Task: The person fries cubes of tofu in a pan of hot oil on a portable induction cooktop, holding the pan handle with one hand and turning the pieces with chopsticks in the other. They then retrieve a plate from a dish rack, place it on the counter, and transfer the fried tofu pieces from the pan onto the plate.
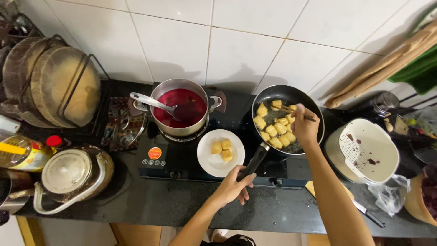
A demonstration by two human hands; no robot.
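- The left hand point(233, 186) grips the pan handle point(255, 160).
- The right hand point(304, 125) pinches chopsticks point(296, 112).
- Three tofu pieces point(221, 150) sit on the plate point(207, 161); many more are in the pan point(309, 101).

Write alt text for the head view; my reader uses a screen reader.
The left hand grips a black frying pan's handle while the right hand holds chopsticks over yellow tofu pieces. Beside it stand a white plate and a pot of red liquid.
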